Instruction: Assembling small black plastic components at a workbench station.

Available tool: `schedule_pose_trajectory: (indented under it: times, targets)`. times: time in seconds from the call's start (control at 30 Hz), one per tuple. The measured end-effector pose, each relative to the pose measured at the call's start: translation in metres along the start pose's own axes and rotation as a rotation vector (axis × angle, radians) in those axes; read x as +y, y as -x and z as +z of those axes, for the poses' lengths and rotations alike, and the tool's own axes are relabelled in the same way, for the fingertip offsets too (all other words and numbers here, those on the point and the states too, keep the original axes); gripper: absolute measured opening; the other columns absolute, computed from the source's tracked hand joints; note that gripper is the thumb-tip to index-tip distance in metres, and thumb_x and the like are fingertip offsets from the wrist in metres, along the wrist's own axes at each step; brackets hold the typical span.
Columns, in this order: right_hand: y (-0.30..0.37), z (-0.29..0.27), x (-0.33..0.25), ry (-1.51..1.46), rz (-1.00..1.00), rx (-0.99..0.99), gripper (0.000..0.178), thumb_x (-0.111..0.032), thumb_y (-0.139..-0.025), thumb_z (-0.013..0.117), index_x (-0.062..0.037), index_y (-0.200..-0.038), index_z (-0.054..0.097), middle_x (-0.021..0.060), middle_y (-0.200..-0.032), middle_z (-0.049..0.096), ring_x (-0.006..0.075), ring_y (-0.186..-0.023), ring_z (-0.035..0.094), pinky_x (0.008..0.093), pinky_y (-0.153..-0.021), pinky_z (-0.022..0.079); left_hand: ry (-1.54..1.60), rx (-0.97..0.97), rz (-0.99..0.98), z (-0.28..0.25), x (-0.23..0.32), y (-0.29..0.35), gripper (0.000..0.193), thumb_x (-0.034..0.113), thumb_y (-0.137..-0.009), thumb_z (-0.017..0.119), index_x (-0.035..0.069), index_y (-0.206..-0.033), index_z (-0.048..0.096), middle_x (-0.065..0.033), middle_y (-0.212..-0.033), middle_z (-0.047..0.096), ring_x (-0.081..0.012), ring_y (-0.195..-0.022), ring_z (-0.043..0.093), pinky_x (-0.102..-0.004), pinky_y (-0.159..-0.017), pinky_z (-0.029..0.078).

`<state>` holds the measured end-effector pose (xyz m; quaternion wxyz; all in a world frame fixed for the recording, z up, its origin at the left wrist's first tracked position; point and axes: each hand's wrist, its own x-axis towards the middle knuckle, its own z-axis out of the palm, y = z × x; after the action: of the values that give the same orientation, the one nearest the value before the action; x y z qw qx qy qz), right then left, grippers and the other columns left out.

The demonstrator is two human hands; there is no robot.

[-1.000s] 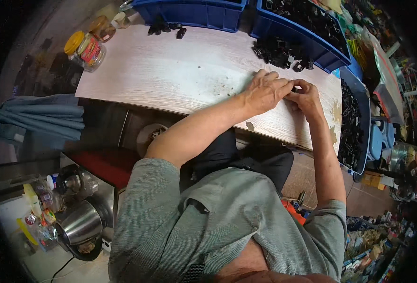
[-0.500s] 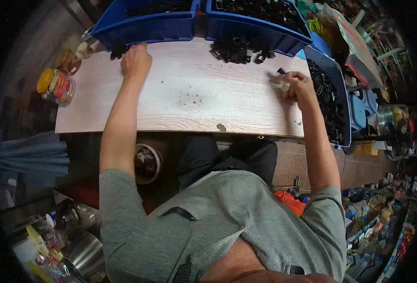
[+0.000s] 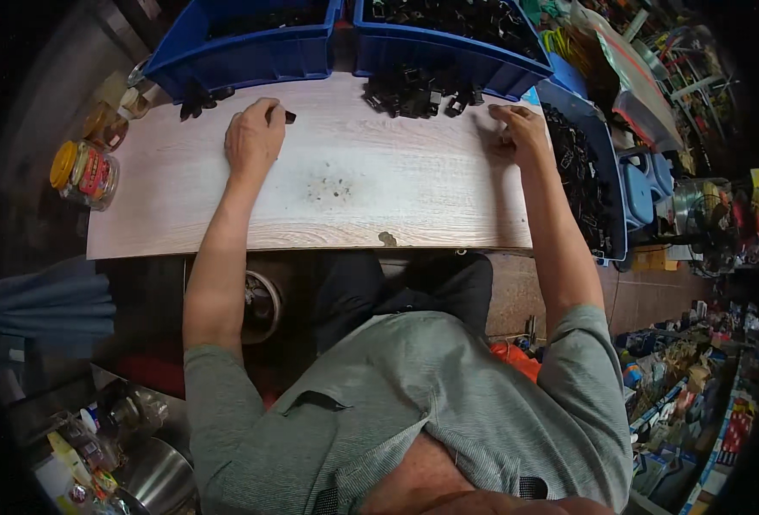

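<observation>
At eleven o'clock over the counter (image 3: 414, 189), the left hand's (image 3: 252, 142) fingers close on a small black part (image 3: 290, 118); at one, the right hand (image 3: 523, 133) curls beside the black pile (image 3: 409, 94) — grip unclear. Seemingly mid-handling; next calls for precise pinching.

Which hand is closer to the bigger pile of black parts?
Right. The right hand is just off the right end of the bigger pile; the left hand, holding a black piece, is farther away, to its left.
</observation>
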<state>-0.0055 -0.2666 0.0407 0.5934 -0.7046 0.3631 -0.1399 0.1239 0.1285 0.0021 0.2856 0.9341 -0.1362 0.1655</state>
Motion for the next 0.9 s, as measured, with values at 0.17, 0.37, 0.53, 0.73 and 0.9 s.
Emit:
schedule_pose_trajectory:
  times: [0.17,0.37,0.53,0.73,0.9]
  targets:
    - [-0.031,0.017,0.009,-0.085,-0.035,-0.01,0.023,-0.02,-0.08,0.084,-0.008,-0.084,0.065,0.0001,-0.061,0.052,0.0136,-0.045,0.046,0.035,-0.041,0.05,-0.083,0.092,0.154,0.0,-0.013,0.004,0.029,0.027,-0.098,0.057,0.006,-0.109,0.074,-0.0154,-0.105,0.073,-0.0364,-0.096,0.067,-0.0424,-0.087,0.052]
    - [-0.044,0.025,0.012,-0.073,-0.016,-0.066,0.021,-0.02,-0.083,0.081,-0.0112,-0.087,0.062,-0.0001,-0.055,0.046,0.0154,-0.043,0.05,0.0342,-0.04,0.047,-0.04,0.09,0.292,-0.005,-0.001,0.015,0.025,0.018,-0.096,0.061,0.003,-0.112,0.072,-0.0136,-0.109,0.073,-0.0355,-0.096,0.065,-0.041,-0.088,0.052]
    - [-0.036,0.02,0.016,-0.111,-0.036,-0.067,0.014,-0.017,-0.085,0.077,-0.0077,-0.089,0.068,-0.0009,-0.061,0.052,0.0126,-0.047,0.046,0.0326,-0.046,0.053,-0.119,0.058,0.401,-0.001,-0.001,0.019,0.027,0.01,-0.092,0.066,0.002,-0.117,0.07,-0.016,-0.109,0.073,-0.0362,-0.095,0.066,-0.0383,-0.085,0.053]
    - [0.03,0.013,0.011,-0.211,0.017,-0.183,0.013,-0.016,-0.088,0.072,-0.0056,-0.095,0.069,0.001,-0.061,0.052,0.0146,-0.048,0.053,0.0354,-0.047,0.055,0.745,-0.129,-0.009,0.024,0.038,0.043,0.031,0.012,-0.098,0.062,-0.002,-0.125,0.063,-0.0082,-0.1,0.073,-0.0101,-0.086,0.067,-0.0256,-0.068,0.055]
    - [0.093,0.056,0.015,-0.239,0.073,-0.41,0.009,-0.012,-0.091,0.071,-0.0029,-0.092,0.069,0.0028,-0.054,0.049,0.0159,-0.043,0.051,0.0361,-0.045,0.051,1.005,-0.379,-0.144,0.061,0.115,0.058,0.031,0.01,-0.098,0.06,-0.002,-0.126,0.062,-0.0096,-0.101,0.072,-0.0122,-0.083,0.068,-0.0258,-0.069,0.057]
